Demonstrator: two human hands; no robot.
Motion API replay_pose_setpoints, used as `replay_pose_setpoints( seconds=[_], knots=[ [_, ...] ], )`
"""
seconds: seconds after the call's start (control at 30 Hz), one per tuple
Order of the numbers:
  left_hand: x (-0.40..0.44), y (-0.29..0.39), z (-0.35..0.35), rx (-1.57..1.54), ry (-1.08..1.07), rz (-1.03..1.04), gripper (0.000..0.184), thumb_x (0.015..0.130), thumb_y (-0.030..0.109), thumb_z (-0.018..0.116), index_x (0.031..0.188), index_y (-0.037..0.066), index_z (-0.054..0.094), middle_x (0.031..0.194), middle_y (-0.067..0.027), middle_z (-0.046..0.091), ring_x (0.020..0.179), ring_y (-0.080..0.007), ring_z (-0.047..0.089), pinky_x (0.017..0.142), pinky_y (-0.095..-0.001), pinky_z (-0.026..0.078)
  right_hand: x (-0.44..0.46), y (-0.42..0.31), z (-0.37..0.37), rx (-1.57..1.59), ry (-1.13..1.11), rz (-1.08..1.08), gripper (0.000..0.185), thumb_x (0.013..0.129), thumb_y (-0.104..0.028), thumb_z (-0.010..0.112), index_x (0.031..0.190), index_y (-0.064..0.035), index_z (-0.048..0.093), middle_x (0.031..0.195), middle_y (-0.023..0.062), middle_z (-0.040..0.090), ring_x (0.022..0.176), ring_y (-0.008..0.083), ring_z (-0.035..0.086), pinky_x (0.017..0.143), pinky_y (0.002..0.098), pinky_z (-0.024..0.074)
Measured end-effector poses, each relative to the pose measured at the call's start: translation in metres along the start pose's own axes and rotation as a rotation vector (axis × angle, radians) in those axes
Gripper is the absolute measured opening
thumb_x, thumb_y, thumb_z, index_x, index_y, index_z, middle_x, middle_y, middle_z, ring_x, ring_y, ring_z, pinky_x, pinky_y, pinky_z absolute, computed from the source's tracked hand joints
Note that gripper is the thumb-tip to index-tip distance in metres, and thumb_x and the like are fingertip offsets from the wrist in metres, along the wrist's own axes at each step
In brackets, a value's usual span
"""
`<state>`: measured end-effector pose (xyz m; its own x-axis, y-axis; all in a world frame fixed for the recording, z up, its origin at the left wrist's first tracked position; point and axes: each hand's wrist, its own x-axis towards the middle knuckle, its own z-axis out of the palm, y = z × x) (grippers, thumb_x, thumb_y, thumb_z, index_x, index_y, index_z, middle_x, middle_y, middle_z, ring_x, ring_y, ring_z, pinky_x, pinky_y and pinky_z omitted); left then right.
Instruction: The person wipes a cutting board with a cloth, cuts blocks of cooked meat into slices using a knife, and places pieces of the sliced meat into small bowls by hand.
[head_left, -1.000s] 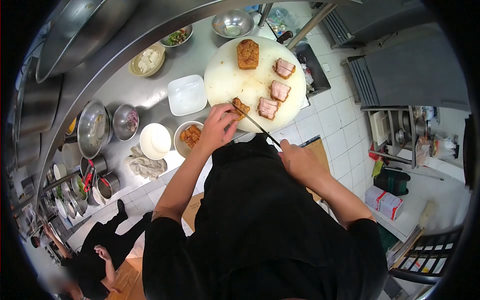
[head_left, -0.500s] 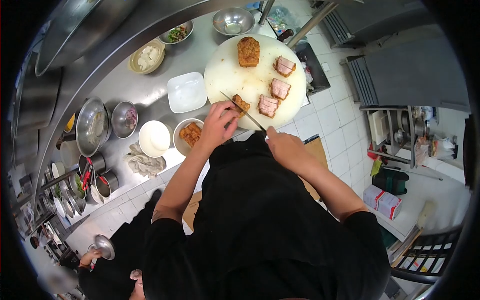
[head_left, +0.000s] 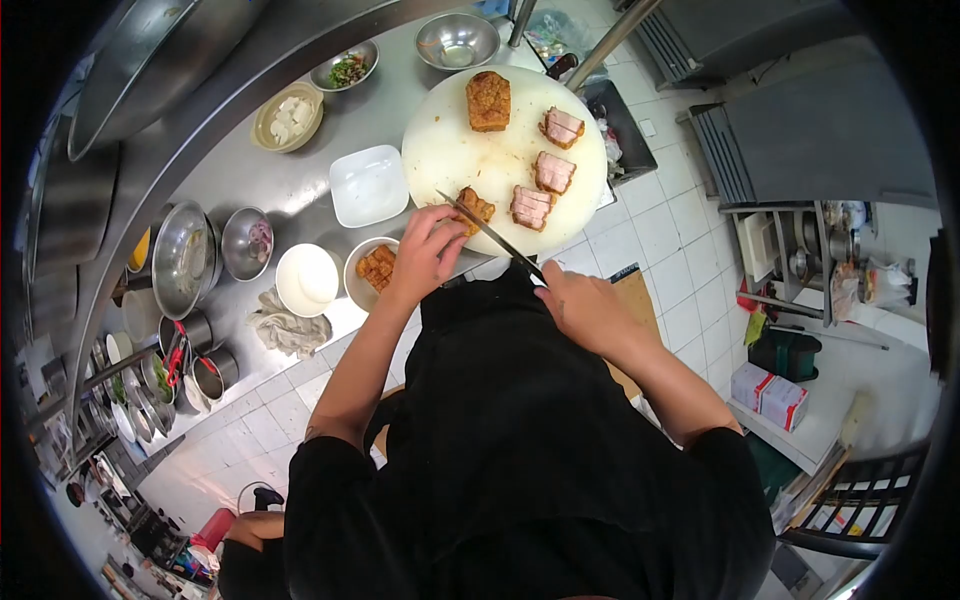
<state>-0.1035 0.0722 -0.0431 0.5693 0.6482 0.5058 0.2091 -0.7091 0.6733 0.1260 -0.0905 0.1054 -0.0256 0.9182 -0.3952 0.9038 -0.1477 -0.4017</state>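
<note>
My right hand (head_left: 582, 306) grips a kitchen knife (head_left: 500, 240) by its handle. The blade points to the upper left and lies across a piece of crispy roast pork (head_left: 477, 204) at the near edge of the round white cutting board (head_left: 435, 145). With bent fingers my left hand (head_left: 428, 252) holds that piece from the left, close to the blade. Three sliced portions of pork (head_left: 554, 172) stand in a row on the board's right side. At the far side is a larger browned pork block (head_left: 489, 101). My left fingertips are partly hidden.
Left of the board are a square white dish (head_left: 369, 186) and a bowl of browned pieces (head_left: 376, 267). A white bowl (head_left: 307, 281), a cloth (head_left: 289, 326) and several metal bowls stand farther left. Another person's leg (head_left: 258, 530) shows at lower left.
The knife and both hands stay at the same pork piece, with only slight shifts. The view has moved a little. The other person at lower left has changed position; the metal bowl they held is out of sight.
</note>
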Motion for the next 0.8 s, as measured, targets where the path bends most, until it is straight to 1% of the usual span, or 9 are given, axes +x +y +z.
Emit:
replay_pose_setpoints(
  seconds=[0.23,0.3,0.4,0.43,0.5,0.6,0.63,0.7,0.8],
  knots=[
    [0.007,0.003,-0.002,-0.018,-0.025,-0.009,0.023,0.085,0.001,0.084,0.106,0.004,0.076,0.121,-0.0135,0.070,0.108,-0.0381,0.068,0.094,-0.0457,0.056,-0.013,-0.013,-0.014,0.006,-0.108,0.078,0.025,0.113,-0.025,0.055,0.111,-0.0003,0.053,0.092,0.0281,0.075,0.090,0.0501,0.075,0.080,0.0617,0.0569],
    [0.007,0.003,-0.001,-0.020,-0.025,-0.016,0.023,0.084,0.000,0.084,0.106,0.004,0.076,0.121,-0.0135,0.070,0.108,-0.0381,0.068,0.094,-0.0457,0.056,0.013,-0.019,-0.012,0.075,-0.073,0.048,0.025,0.113,-0.025,0.056,0.114,-0.0002,0.053,0.089,0.0283,0.075,0.088,0.0525,0.072,0.079,0.0627,0.0548],
    [0.009,0.006,0.000,-0.012,-0.013,-0.010,0.023,0.084,-0.002,0.083,0.105,0.003,0.075,0.120,-0.0137,0.070,0.107,-0.0380,0.068,0.091,-0.0454,0.057,0.073,-0.019,0.028,0.101,0.003,0.038,0.023,0.113,-0.024,0.056,0.115,-0.0011,0.054,0.087,0.0279,0.075,0.088,0.0513,0.074,0.079,0.0626,0.0552],
    [0.010,0.006,-0.001,0.001,-0.003,-0.001,0.023,0.083,-0.003,0.082,0.105,0.003,0.075,0.119,-0.0139,0.069,0.106,-0.0379,0.068,0.089,-0.0451,0.058,0.071,-0.019,0.028,0.101,0.003,0.035,0.023,0.113,-0.024,0.056,0.115,-0.0011,0.054,0.087,0.0279,0.075,0.088,0.0513,0.074,0.079,0.0626,0.0552],
    [0.006,0.003,0.002,0.006,0.002,-0.015,0.023,0.083,-0.002,0.083,0.105,0.003,0.075,0.119,-0.0137,0.070,0.106,-0.0379,0.068,0.091,-0.0453,0.058,0.058,-0.022,0.018,0.060,-0.029,0.061,0.019,0.110,-0.019,0.055,0.114,-0.0008,0.054,0.092,0.0279,0.077,0.092,0.0491,0.076,0.083,0.0616,0.0569],
    [0.002,0.003,0.004,-0.001,0.002,-0.038,0.022,0.084,0.000,0.084,0.104,0.004,0.076,0.120,-0.0134,0.070,0.107,-0.0379,0.068,0.092,-0.0452,0.057,0.024,-0.021,-0.004,0.010,-0.144,0.111,0.021,0.110,-0.021,0.056,0.115,-0.0006,0.054,0.093,0.0281,0.077,0.093,0.0490,0.076,0.082,0.0615,0.0575],
    [0.002,0.003,0.004,-0.001,-0.002,-0.038,0.022,0.084,0.000,0.084,0.103,0.004,0.076,0.120,-0.0133,0.070,0.107,-0.0378,0.068,0.092,-0.0451,0.057,0.029,-0.016,0.007,0.009,-0.147,0.112,0.021,0.110,-0.021,0.056,0.115,-0.0006,0.054,0.093,0.0281,0.077,0.093,0.0490,0.076,0.082,0.0615,0.0575],
    [0.001,0.003,0.005,0.002,0.006,-0.034,0.021,0.084,0.000,0.084,0.103,0.004,0.076,0.120,-0.0133,0.070,0.107,-0.0376,0.068,0.092,-0.0450,0.057,0.048,-0.003,0.043,0.062,-0.053,0.085,0.022,0.111,-0.023,0.058,0.114,-0.0010,0.053,0.094,0.0289,0.076,0.094,0.0488,0.076,0.081,0.0609,0.0579],
    [0.002,0.001,0.005,0.007,0.023,-0.034,0.021,0.084,0.000,0.084,0.103,0.004,0.076,0.121,-0.0133,0.071,0.107,-0.0373,0.069,0.092,-0.0450,0.058,0.063,-0.001,0.052,0.085,0.024,0.026,0.025,0.110,-0.024,0.061,0.114,-0.0008,0.053,0.094,0.0278,0.076,0.095,0.0487,0.075,0.080,0.0604,0.0583]
  ],
)
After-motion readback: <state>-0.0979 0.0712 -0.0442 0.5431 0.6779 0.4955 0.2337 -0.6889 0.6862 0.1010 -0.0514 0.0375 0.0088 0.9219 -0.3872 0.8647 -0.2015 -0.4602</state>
